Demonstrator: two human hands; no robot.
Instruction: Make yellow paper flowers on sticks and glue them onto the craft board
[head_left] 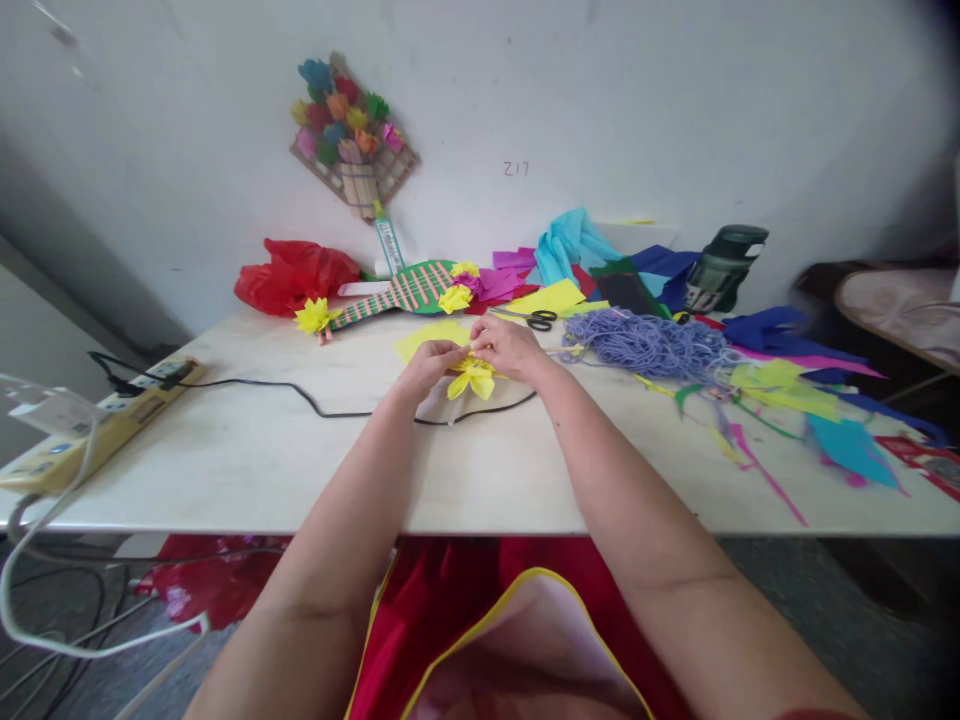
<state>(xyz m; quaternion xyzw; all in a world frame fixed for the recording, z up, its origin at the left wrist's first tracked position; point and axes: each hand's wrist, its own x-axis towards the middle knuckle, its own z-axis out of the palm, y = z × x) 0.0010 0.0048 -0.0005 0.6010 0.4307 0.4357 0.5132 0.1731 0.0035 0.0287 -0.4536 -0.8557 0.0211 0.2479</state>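
Note:
My left hand point(430, 362) and my right hand point(510, 347) meet over the middle of the white table point(247, 460). Both pinch a folded yellow paper flower point(472, 379), its petals hanging toward me. A yellow paper sheet point(427, 338) lies just behind the hands. A finished yellow flower point(313, 316) rests to the left beside a green and pink woven paper piece point(405, 290) that carries two more flowers.
Scissors point(536, 319) lie behind my right hand. A heap of purple yarn point(649, 345) and several coloured paper scraps point(787, 385) cover the right side. A power strip point(90, 430) with a black cable point(315, 405) sits left. A red bag point(292, 272) and a dark green flask point(721, 265) stand by the wall.

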